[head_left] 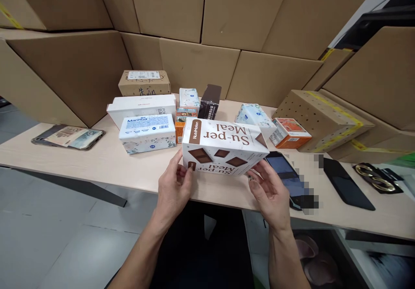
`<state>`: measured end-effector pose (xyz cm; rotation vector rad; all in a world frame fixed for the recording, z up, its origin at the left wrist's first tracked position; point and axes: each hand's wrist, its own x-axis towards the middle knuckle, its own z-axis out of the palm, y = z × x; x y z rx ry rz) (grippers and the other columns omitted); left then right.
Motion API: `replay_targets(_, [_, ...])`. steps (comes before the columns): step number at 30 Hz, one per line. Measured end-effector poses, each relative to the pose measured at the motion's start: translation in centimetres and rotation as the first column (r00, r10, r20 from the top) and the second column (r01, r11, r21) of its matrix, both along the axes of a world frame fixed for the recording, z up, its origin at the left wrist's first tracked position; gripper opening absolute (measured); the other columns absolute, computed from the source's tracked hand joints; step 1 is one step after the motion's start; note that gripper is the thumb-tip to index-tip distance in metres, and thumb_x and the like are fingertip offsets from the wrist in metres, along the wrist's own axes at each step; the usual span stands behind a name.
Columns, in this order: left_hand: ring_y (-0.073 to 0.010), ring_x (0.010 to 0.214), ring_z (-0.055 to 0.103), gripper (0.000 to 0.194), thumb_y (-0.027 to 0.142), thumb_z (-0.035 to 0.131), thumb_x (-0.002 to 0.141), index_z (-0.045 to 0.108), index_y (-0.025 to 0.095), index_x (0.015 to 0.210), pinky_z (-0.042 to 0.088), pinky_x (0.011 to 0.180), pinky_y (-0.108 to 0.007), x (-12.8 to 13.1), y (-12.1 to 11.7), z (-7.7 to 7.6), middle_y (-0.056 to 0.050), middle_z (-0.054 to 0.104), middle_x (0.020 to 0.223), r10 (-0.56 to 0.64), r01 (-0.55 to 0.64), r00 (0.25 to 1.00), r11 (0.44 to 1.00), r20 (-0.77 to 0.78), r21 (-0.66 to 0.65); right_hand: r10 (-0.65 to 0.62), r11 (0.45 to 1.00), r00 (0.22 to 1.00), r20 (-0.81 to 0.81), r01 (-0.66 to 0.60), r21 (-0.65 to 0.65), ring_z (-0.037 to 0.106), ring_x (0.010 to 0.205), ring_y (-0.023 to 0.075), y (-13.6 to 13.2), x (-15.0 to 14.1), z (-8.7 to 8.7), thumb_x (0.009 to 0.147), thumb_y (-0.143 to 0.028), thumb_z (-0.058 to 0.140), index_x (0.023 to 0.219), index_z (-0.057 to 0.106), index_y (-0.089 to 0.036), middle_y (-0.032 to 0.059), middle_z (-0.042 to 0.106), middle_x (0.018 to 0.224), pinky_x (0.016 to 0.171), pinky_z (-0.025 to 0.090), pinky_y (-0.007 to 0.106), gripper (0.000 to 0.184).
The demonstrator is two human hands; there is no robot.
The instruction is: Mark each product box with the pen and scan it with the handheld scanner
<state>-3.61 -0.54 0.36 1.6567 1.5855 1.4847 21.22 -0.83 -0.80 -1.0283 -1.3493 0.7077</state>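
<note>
A white NutriMotion "Su-per Meal" box [223, 144] with brown chocolate pictures is held above the table near its front edge, its lettering upside down to me. My left hand [175, 178] grips its left lower corner, thumb on the front face. At the lower right corner, my right hand [270, 189] supports the box with curled fingers, partly hidden behind it. Just beyond stand a Manhua tissue pack [147, 133], an orange box [180, 129] and a dark brown box [210, 101].
Behind the packs are a white box [142, 107] and a small carton [144, 82]. Tissue packs [189, 97] [253, 115] and an orange box [290, 133] stand farther back. Phones [348, 183] [285, 172] lie right, banknotes [69, 136] left. Cardboard walls [194, 59] enclose the table [129, 172].
</note>
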Motion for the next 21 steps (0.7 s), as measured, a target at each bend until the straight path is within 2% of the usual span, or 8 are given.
replay_targets(3, [-0.0177, 0.098, 0.069, 0.054, 0.023, 0.063, 0.089, 0.053, 0.029, 0.142, 0.06, 0.088, -0.034, -0.2, 0.1, -0.3, -0.004, 0.069, 0.113, -0.061, 0.057, 0.993, 0.997, 0.098, 0.042, 0.025, 1.0, 0.998, -0.059, -0.024, 0.015, 0.068, 0.119, 0.028, 0.1, 0.1, -0.3, 0.087, -0.037, 0.074, 0.137, 0.061, -0.029, 0.0108, 0.066, 0.136, 0.102, 0.057, 0.052, 0.052])
replay_targets(5, [-0.0189, 0.104, 0.069, 0.048, 0.022, 0.061, 0.09, 0.058, 0.028, 0.137, 0.058, 0.097, -0.037, -0.5, 0.3, -0.6, -0.005, 0.07, 0.116, -0.097, 0.089, 0.973, 0.995, 0.211, 0.049, 0.055, 0.998, 0.994, -0.092, -0.053, 0.027, 0.068, 0.119, 0.0284, 0.1, 0.2, -0.6, 0.089, -0.043, 0.072, 0.137, 0.061, -0.03, 0.0096, 0.068, 0.133, 0.104, 0.055, 0.054, 0.051])
replay_targets(8, [-0.0198, 0.103, 0.071, 0.036, 0.026, 0.057, 0.092, 0.067, 0.024, 0.126, 0.058, 0.099, -0.039, -0.9, 0.5, -0.8, -0.006, 0.073, 0.114, -0.137, 0.134, 0.904, 0.99, 0.404, 0.035, 0.092, 0.995, 0.987, -0.131, -0.085, 0.059, 0.063, 0.128, 0.0298, 0.2, 0.1, -0.6, 0.092, -0.057, 0.062, 0.138, 0.06, -0.029, 0.0105, 0.065, 0.138, 0.111, 0.049, 0.057, 0.054])
replay_targets(10, [-0.0209, 0.102, 0.071, 0.032, 0.033, 0.055, 0.095, 0.07, 0.021, 0.12, 0.058, 0.098, -0.04, -1.1, 0.5, -0.8, -0.007, 0.073, 0.114, -0.144, 0.137, 0.869, 0.989, 0.474, 0.05, 0.078, 0.996, 0.988, -0.135, -0.072, 0.055, 0.061, 0.129, 0.0302, 0.1, -0.1, -0.3, 0.092, -0.066, 0.055, 0.137, 0.06, -0.026, 0.0123, 0.063, 0.139, 0.111, 0.048, 0.056, 0.06])
replay_targets(15, [-0.0249, 0.112, 0.068, 0.043, 0.054, 0.046, 0.1, 0.072, 0.021, 0.11, 0.057, 0.096, -0.04, -0.9, 0.1, -0.5, -0.009, 0.072, 0.122, -0.126, 0.101, 0.879, 0.992, 0.46, 0.078, -0.094, 0.994, 0.995, -0.044, 0.096, 0.048, 0.065, 0.115, 0.0316, -0.2, -0.3, 0.2, 0.086, -0.081, 0.046, 0.116, 0.066, -0.021, 0.0142, 0.067, 0.122, 0.097, 0.055, 0.049, 0.07])
replay_targets(18, [-0.0261, 0.11, 0.069, 0.05, 0.061, 0.041, 0.1, 0.071, 0.021, 0.104, 0.058, 0.093, -0.04, -0.8, -0.2, -0.5, -0.009, 0.073, 0.119, -0.118, 0.101, 0.896, 0.993, 0.427, 0.062, -0.176, 0.982, 0.983, 0.057, 0.172, 0.074, 0.067, 0.104, 0.0284, -0.4, -0.2, 0.2, 0.085, -0.073, 0.057, 0.114, 0.064, -0.021, 0.0119, 0.068, 0.113, 0.089, 0.056, 0.044, 0.06])
replay_targets(21, [-0.0275, 0.111, 0.068, 0.054, 0.063, 0.037, 0.1, 0.07, 0.02, 0.099, 0.057, 0.092, -0.04, -0.8, -0.3, -0.7, -0.011, 0.073, 0.119, -0.108, 0.094, 0.914, 0.994, 0.391, 0.055, -0.196, 0.981, 0.965, 0.172, 0.191, 0.043, 0.068, 0.092, 0.0235, -0.6, -0.1, 0.3, 0.086, -0.059, 0.066, 0.115, 0.064, -0.021, 0.0094, 0.07, 0.106, 0.076, 0.056, 0.035, 0.048])
